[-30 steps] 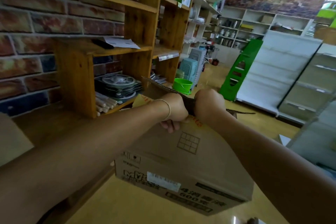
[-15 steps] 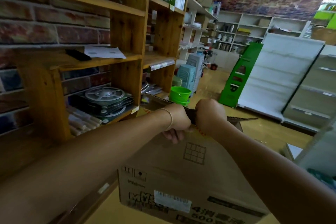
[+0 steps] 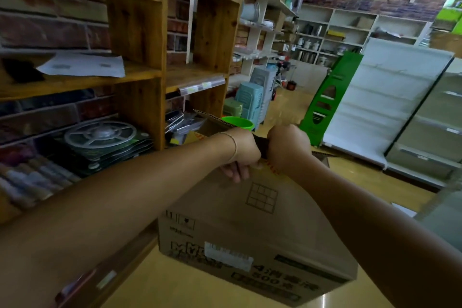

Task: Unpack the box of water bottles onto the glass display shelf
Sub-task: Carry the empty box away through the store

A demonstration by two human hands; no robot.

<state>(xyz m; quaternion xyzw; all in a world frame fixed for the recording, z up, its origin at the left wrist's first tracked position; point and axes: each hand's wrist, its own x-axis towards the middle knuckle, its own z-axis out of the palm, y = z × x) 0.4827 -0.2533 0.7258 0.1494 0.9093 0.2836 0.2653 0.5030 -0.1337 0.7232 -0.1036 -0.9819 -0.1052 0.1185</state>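
The left hand (image 3: 239, 151) and right hand (image 3: 287, 145) clench the box (image 3: 250, 222) top edge; its contents are hidden.

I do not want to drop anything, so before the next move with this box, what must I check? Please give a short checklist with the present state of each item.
1. Left hand grips the top edge of the brown cardboard box: ok.
2. Right hand grips the same edge, beside the left: ok.
3. Box level: not ok, it hangs tilted.
4. Bottles inside: cannot tell, the contents are hidden.
5. Yellow floor ahead free: ok, though a bright green plastic bucket stands beyond the box, to the left.
6. Glass display shelf located: cannot tell, none is recognisable in view.
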